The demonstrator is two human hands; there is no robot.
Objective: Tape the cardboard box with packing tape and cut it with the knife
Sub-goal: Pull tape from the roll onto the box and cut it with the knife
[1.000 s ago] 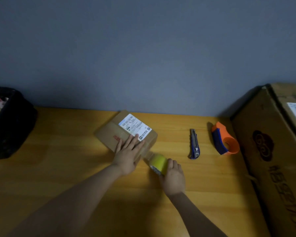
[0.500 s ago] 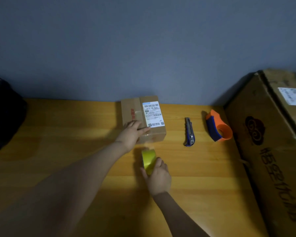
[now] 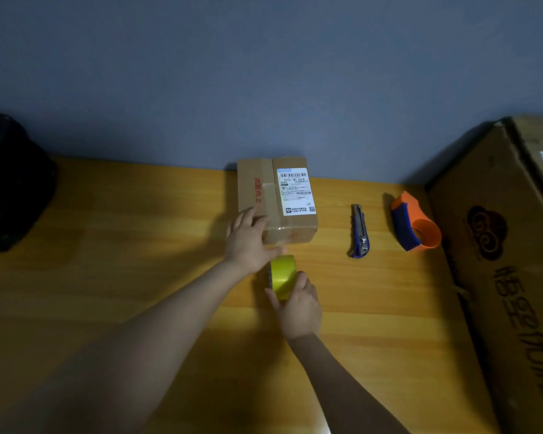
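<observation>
While left hand (image 3: pixel 248 242) steadies box (image 3: pixel 276 198) — right hand (image 3: pixel 298 305) grips tape roll (image 3: pixel 282 275)

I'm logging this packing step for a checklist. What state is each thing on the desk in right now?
small cardboard box: closed, flat on the table, label up
yellow tape roll: on edge, gripped
right hand: holding the roll
left hand: pressed on the box's near left corner
utility knife: lying untouched
orange tape dispenser: lying unused
</observation>
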